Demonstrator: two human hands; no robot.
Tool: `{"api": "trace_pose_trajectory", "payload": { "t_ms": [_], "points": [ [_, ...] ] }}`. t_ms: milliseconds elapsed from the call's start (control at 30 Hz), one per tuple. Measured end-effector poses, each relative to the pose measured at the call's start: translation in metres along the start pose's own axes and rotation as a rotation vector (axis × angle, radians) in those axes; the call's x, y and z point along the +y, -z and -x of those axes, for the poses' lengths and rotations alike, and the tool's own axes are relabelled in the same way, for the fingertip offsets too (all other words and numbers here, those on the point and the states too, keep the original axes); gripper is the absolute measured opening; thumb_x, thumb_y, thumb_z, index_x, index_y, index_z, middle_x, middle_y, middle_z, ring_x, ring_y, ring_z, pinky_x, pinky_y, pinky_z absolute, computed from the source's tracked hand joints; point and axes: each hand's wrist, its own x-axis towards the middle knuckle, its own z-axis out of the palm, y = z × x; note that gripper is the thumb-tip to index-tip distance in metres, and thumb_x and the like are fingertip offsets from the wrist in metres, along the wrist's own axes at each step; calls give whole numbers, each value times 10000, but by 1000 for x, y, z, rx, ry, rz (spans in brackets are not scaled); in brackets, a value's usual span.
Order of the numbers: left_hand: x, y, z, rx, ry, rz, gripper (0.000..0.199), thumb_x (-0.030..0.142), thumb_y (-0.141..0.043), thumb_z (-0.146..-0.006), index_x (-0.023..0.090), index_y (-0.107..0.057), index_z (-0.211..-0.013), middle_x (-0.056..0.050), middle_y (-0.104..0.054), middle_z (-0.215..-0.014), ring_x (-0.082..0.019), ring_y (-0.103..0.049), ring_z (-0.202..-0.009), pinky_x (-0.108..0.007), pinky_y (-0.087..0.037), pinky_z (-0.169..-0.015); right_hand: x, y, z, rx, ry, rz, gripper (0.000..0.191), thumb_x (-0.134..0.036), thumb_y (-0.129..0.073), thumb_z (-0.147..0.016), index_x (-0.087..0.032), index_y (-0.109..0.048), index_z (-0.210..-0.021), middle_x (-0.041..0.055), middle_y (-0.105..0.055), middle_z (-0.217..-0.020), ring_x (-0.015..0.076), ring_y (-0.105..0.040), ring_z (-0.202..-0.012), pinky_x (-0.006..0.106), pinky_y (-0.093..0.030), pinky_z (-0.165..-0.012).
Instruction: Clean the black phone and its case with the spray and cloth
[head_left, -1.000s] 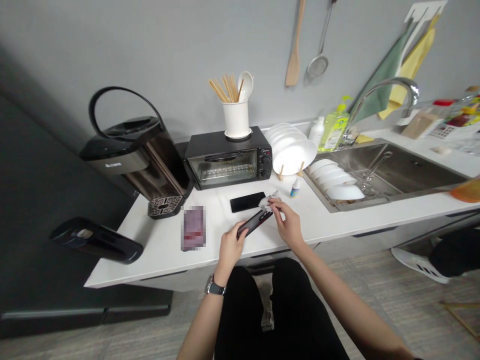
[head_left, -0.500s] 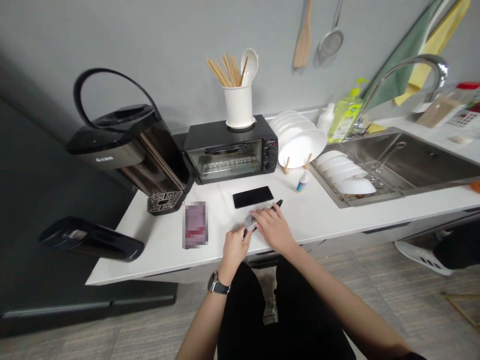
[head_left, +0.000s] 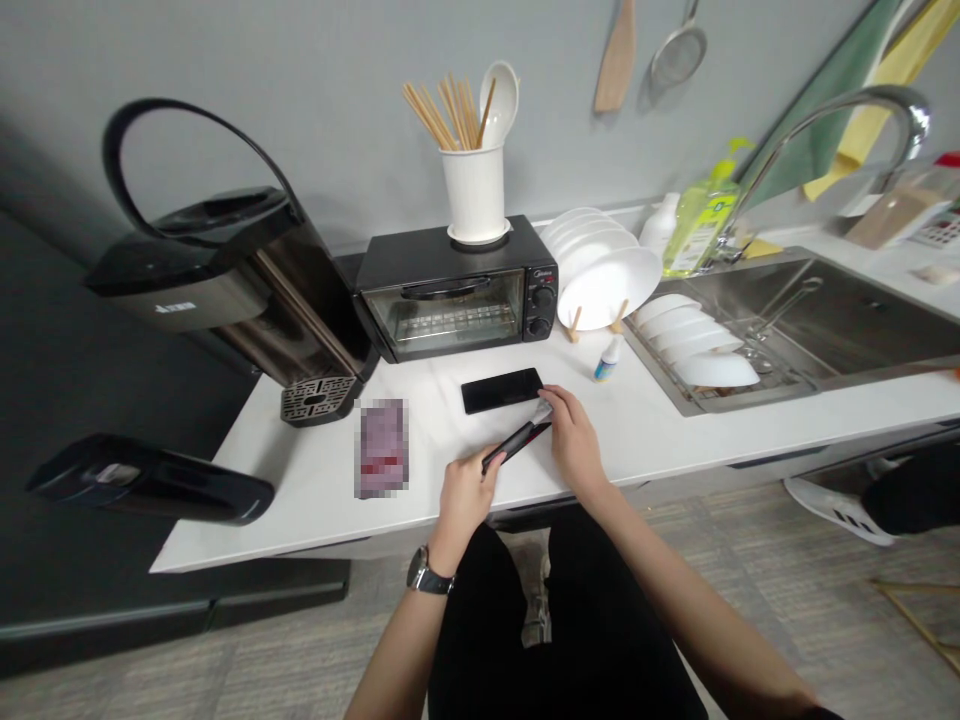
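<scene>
My left hand (head_left: 465, 495) pinches the lower end of a slim black-handled tool (head_left: 511, 443) above the counter. The fingers of my right hand (head_left: 576, 435) close on the tool's grey tip, whose exact kind I cannot make out. Beneath it, a dark strip with a red edge (head_left: 537, 433) shows partly, its far end hidden by my right hand. Just behind the tool lies a flat black phone (head_left: 499, 391). A small white bottle with a blue label (head_left: 607, 360) stands to the right. To the left is a blurred-out purple item (head_left: 382, 450).
A toaster oven (head_left: 457, 300) carries a white chopstick holder (head_left: 475, 195). At left stand a black dispenser (head_left: 247, 290) and a dark bottle-like object (head_left: 150, 480). White plates (head_left: 611, 290), a soap bottle (head_left: 701, 220) and a sink (head_left: 847, 340) with bowls are at right.
My hands have moved apart, uncovering the black handle between them. My right hand has shifted right to the grey tip. The whole view has shifted slightly.
</scene>
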Motion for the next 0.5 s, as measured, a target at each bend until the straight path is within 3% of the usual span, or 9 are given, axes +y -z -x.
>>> {"api": "trace_pose_trajectory", "payload": {
  "t_ms": [133, 267, 367, 500],
  "points": [
    [-3, -2, 0, -9, 4, -46, 236, 206, -559, -1030, 194, -790, -980, -84, -824, -890, -234, -776, -756, -308, -565, -721, -44, -8, 13, -111, 201, -81, 366, -109, -392, -1038, -206, -647, -1283, 81, -724, -1290, 259, -531, -1402, 561, -260, -1288],
    [-8, -5, 1, -29, 9, -88, 268, 34, -561, -906, 170, -766, -798, -100, -804, -804, -239, -762, -720, -321, -574, -713, -70, -13, 27, -212, 436, -81, 477, -76, -445, -980, -172, -580, -1427, 103, -686, -1392, 243, -555, -1359, 504, -299, -1273],
    [-7, -5, 2, -28, -3, -75, 243, 101, -579, -958, 189, -784, -863, -90, -815, -844, -238, -773, -757, -320, -585, -752, -54, -5, 20, -215, 407, 46, 458, -102, -498, -936, -160, -615, -1375, 114, -705, -1314, 274, -575, -1277, 476, -338, -1237],
    [-2, -3, 2, -10, -24, -17, 257, 300, -545, -1071, 250, -770, -1184, -61, -836, -1057, -236, -800, -873, -305, -591, -795, -14, 11, -6, -147, 208, 165, 270, -97, -502, -896, -160, -676, -1093, 140, -703, -1083, 319, -588, -1117, 508, -396, -1140]
  ]
}}
